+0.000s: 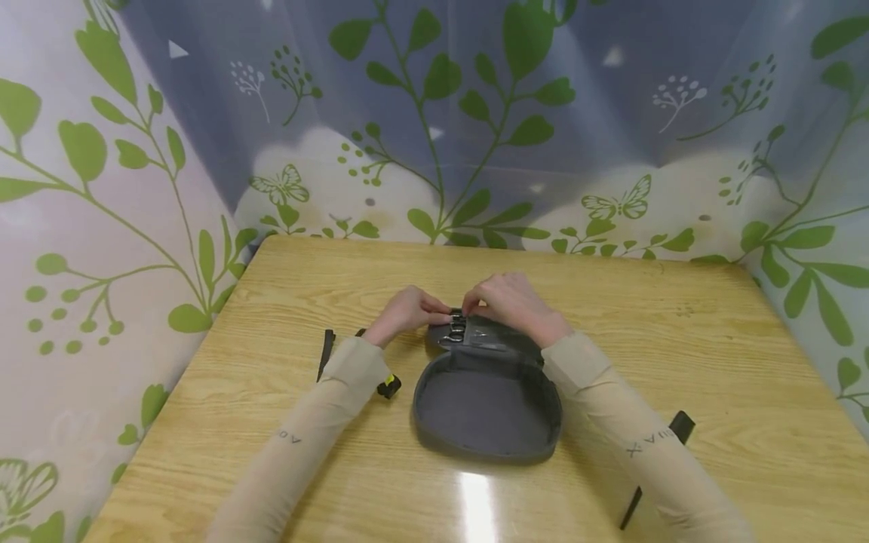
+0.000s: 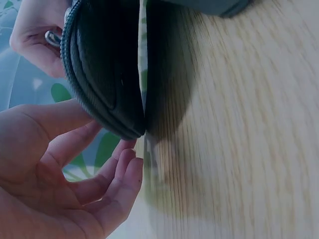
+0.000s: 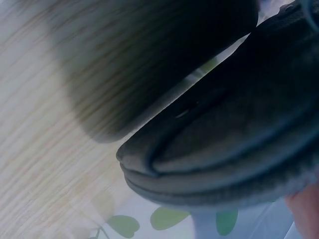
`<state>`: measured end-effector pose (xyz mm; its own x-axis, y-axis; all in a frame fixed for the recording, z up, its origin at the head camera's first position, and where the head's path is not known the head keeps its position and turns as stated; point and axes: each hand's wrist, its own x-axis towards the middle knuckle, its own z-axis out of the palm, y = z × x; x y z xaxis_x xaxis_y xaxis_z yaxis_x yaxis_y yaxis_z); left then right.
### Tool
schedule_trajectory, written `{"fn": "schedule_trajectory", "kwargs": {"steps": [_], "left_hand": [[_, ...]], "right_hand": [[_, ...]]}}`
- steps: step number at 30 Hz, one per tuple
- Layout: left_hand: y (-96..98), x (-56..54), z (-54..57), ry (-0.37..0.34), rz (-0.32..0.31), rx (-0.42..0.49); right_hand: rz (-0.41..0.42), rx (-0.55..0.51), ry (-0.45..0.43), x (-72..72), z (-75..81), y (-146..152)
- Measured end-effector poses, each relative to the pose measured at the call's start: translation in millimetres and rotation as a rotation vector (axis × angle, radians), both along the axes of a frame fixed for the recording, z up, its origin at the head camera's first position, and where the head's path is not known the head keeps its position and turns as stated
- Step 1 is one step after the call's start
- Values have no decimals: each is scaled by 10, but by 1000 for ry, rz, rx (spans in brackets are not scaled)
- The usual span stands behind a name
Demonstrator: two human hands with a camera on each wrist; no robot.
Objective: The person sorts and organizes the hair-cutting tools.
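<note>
A dark grey zippered case lies unfolded on the table, its hollow half toward me. Its far half carries a clear pocket and a row of several small metal tools with loop-shaped ends. My left hand holds the left edge of that far half, thumb on top and fingers below, as the left wrist view also shows. With curled fingers, my right hand pinches at the far end of the tool row. A metal loop shows beside those fingers; the pinched part itself is hidden.
Left of the case lies a black strap, and by my left sleeve a small black piece with a yellow mark. Another black strap is partly under my right forearm. A patterned curtain borders the wooden table.
</note>
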<state>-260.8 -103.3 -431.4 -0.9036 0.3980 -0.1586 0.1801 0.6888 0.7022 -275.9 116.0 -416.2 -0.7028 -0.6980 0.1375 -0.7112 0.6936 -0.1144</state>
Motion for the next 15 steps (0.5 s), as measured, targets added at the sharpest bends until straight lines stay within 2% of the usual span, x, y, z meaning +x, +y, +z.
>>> {"fn": "schedule_trajectory", "kwargs": {"steps": [8, 15], "left_hand": [[42, 11, -17, -26, 8, 9], [4, 16, -24, -50, 32, 22]], "right_hand": [[37, -4, -19, -2, 13, 7], [33, -5, -82, -43, 15, 29]]}}
